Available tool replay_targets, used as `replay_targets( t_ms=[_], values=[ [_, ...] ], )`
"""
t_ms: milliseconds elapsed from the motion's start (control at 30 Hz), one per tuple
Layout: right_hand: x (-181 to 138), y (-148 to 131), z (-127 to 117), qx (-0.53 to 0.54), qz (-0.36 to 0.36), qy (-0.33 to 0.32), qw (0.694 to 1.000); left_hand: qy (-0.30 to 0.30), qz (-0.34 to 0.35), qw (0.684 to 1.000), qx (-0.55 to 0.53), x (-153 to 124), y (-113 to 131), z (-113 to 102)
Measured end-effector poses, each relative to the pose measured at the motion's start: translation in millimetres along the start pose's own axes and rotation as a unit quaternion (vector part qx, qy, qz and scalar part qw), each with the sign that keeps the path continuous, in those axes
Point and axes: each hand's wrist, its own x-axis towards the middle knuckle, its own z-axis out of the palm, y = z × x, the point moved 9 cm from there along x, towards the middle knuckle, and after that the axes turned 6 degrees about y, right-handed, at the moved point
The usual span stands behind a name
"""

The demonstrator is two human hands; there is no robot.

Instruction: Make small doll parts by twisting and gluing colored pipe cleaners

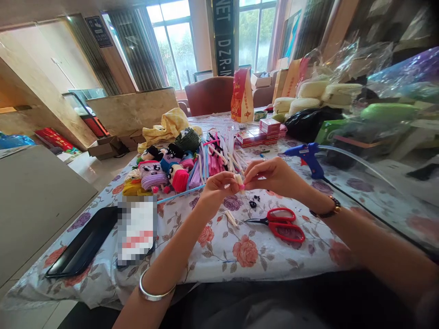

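My left hand and my right hand meet above the table, fingertips pinched from both sides on a small cream-and-pink fuzzy piece, seemingly pipe cleaner. Its exact shape is partly hidden by the fingers. Below the hands lies a cream fuzzy piece, close to the tips of red-handled scissors. Small black bits are scattered just above the scissors. A light-blue pipe cleaner runs along the table up to my left wrist. Beyond the hands rests a bundle of coloured pipe cleaners.
Fuzzy dolls are heaped at left, behind two phones, one dark, one pixelated. A blue glue gun stands right, its cord passing my right forearm. Small boxes and a red-and-cream bag are farther back.
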Motion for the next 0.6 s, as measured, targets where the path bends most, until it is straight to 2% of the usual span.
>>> replay_targets(
  t_ms=[133, 333, 600],
  values=[
    [-1, -8, -6, -0.065, -0.033, 0.037, 0.997, 0.01, 0.028, 0.999, 0.014, 2, 1, -4],
    [-6, -30, -8, -0.172, -0.154, 0.089, 0.969, 0.046, 0.074, 0.995, 0.054, 1, 14, -5],
    [-21, -50, 7, -0.307, -0.307, 0.095, 0.896, 0.046, 0.081, 0.994, 0.061, 0, 17, -4]
  ],
)
